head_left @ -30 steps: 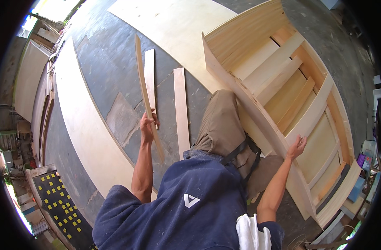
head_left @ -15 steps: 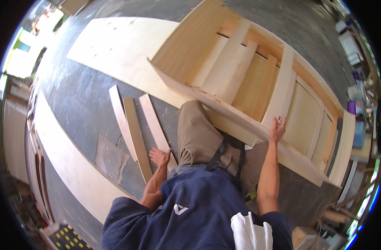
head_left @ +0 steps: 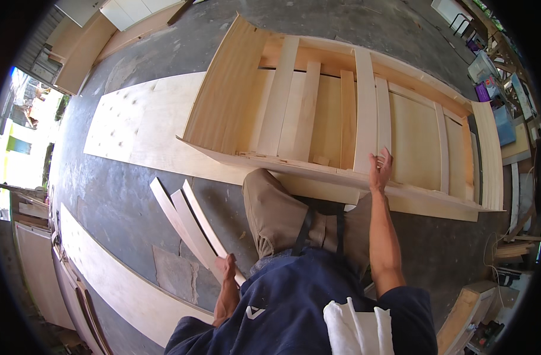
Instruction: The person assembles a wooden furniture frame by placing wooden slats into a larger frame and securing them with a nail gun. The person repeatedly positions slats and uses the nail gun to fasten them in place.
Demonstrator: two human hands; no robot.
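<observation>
Head view: a pale wooden strip (head_left: pixel 203 217) slants away from the left hand (head_left: pixel 226 266), fingers closed round its near end; two more strips (head_left: pixel 188 215) lie just left of it on the dark floor (head_left: pixel 119 192). The right hand (head_left: pixel 381 170), fingers parted and loosely bent, is at the near side of a slatted wooden frame (head_left: pixel 224 92), beside a cross slat (head_left: pixel 365 112), touch unclear

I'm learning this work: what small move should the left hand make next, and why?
Perhaps lift the rightmost loose strip clear: the left hand seems to grip it near its closer end, and two other strips lie close at its left.
</observation>
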